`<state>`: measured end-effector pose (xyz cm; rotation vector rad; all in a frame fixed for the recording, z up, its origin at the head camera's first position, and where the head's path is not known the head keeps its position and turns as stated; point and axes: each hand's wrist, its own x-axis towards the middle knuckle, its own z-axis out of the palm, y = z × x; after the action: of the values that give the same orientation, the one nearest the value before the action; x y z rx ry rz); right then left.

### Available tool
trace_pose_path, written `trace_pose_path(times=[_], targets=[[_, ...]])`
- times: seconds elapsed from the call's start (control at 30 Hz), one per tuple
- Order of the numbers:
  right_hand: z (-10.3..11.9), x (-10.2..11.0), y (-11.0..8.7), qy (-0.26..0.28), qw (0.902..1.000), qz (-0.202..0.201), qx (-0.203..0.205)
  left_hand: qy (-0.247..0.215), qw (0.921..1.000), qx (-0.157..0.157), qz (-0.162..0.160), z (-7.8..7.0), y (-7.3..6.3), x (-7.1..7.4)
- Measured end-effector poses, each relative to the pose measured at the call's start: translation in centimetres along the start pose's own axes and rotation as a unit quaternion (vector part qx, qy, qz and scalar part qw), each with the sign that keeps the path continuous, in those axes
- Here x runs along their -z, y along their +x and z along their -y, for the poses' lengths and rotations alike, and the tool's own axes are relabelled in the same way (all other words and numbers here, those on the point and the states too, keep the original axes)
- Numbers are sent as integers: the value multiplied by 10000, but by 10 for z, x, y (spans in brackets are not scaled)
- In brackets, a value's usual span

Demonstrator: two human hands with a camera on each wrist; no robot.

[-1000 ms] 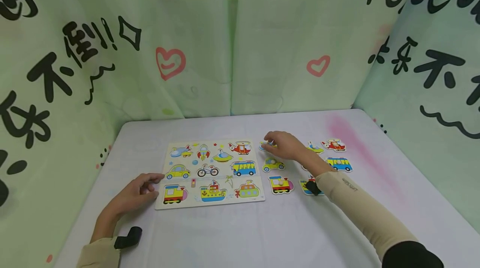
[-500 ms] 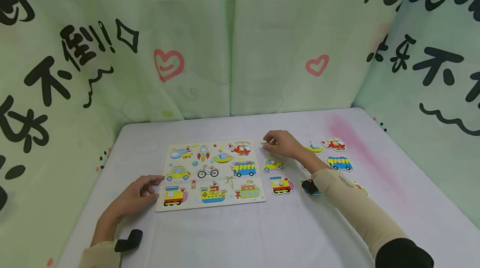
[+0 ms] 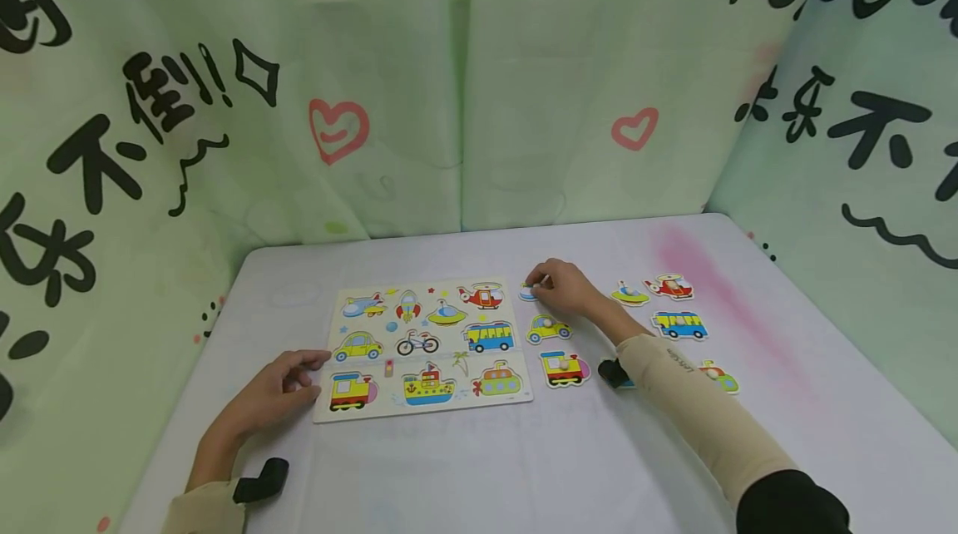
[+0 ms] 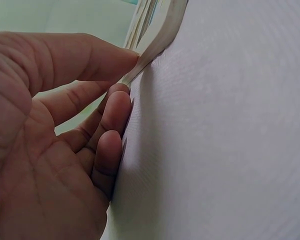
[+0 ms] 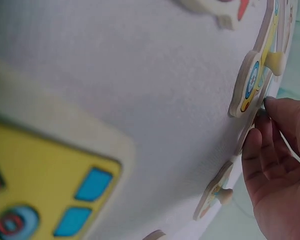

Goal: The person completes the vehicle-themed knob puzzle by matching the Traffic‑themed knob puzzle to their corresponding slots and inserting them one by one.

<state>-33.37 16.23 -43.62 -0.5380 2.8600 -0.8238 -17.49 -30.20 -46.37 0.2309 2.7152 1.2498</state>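
The puzzle board [image 3: 422,351], printed with vehicles, lies flat on the table. At its left edge rests my left hand [image 3: 262,388], thumb and index finger spread apart; in the left wrist view the thumb [image 4: 100,57] presses the board's side near a corner. Beyond the board's right side, my right hand [image 3: 565,289] pinches at an airplane puzzle piece [image 3: 527,292], mostly covered by the fingers with its blue end showing. In the right wrist view the thumb and fingertips meet just behind the knobbed car piece [image 5: 252,80]; the airplane piece's knob is hidden there.
Right of the board lie a car piece [image 3: 550,328], a train piece [image 3: 564,368], a spinning-top-shaped piece [image 3: 629,294], a helicopter piece [image 3: 669,286], a bus piece [image 3: 678,324] and a submarine piece [image 3: 720,378]. The right sleeve [image 3: 696,401] covers others. Printed curtains [image 3: 404,210] stand behind the table.
The right fingers have drawn closer together over the airplane piece, and the right forearm has shifted slightly left. The left hand keeps its place at the board's edge.
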Motion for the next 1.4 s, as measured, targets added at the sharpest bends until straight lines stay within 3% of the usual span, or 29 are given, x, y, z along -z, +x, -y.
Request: trace_pose_path(times=[0.57,0.87,1.4], targets=[[0,-8,-1,-69,9998,-175,99,-2,9999,91,-48,-1,-1,-1],[0,-8,-2,-275,9993,-193,133,31,10000,-8,-48,-1,0,-1],[4,-6,-2,83,9987,-452,240,41,10000,-25,-51,-1,0,-1]])
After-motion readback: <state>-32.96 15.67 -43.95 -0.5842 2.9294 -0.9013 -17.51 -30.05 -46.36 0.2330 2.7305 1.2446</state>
